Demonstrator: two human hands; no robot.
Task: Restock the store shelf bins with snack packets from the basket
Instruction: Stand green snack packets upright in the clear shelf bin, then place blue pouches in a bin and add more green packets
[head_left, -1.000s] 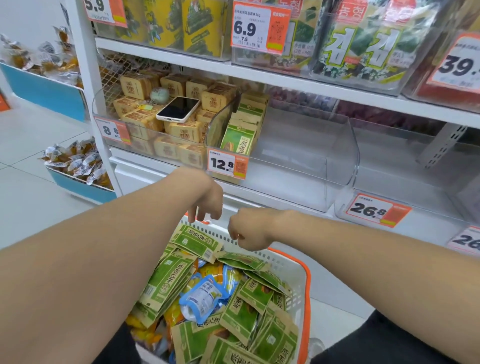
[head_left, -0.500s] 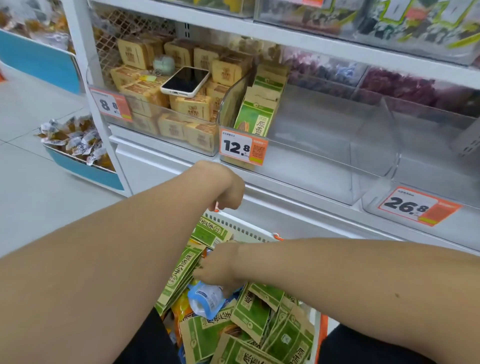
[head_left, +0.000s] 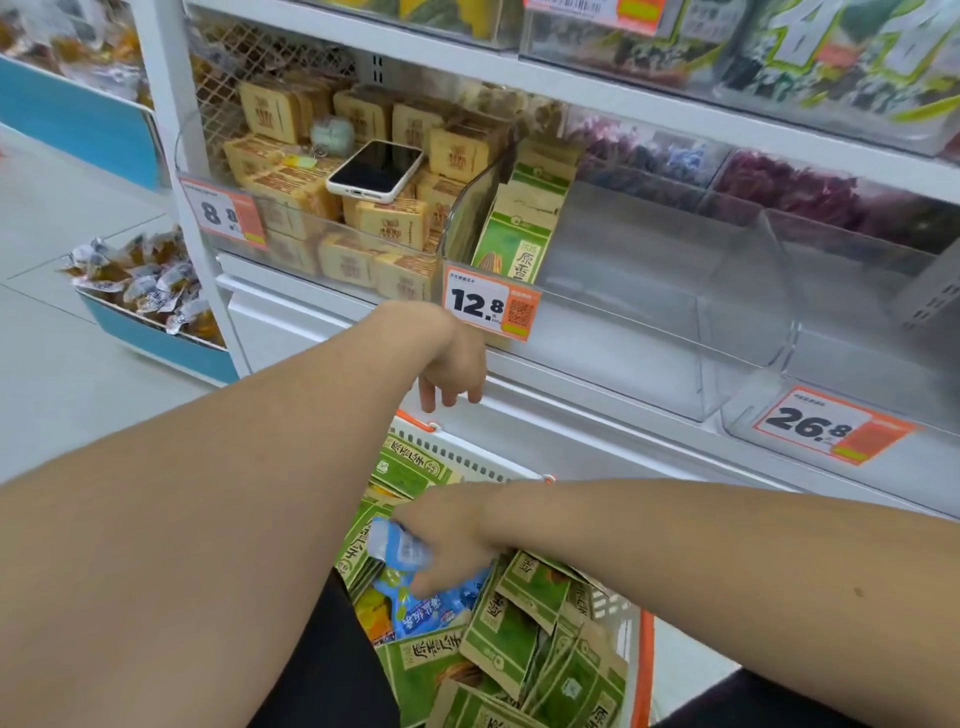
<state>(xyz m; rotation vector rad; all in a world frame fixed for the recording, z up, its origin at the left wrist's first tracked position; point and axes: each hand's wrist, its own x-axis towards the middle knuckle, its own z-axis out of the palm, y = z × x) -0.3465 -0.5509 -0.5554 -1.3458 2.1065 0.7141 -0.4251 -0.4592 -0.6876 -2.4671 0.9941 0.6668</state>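
A white store shelf (head_left: 571, 410) fills the head view, its clear plastic bin (head_left: 675, 322) behind the orange "12.8" price tag (head_left: 491, 306) holding only a few upright green packets (head_left: 511, 249) at its left wall. Below it, the white plastic basket with an orange rim (head_left: 644, 675) holds loose green snack packets (head_left: 519, 618) lying at mixed angles. The right hand (head_left: 447, 540) is nearer, fingers bent down onto a blue pouch (head_left: 441, 613) with the green packets just right of it, though I cannot tell if it grips, while the left hand (head_left: 452, 364) hangs slack and empty over the far rim.

I counted: one orange-rimmed white plastic basket (head_left: 644, 649), one white-cased smartphone (head_left: 376, 169), three orange-and-white price tags (head_left: 223, 213) (head_left: 491, 304) (head_left: 826, 426) on the middle shelf, three clear front bins (head_left: 311, 234) (head_left: 649, 322) (head_left: 857, 364), two blue-and-white snack packets (head_left: 400, 545) (head_left: 441, 613). Green paper packets (head_left: 519, 623) were too piled to count.
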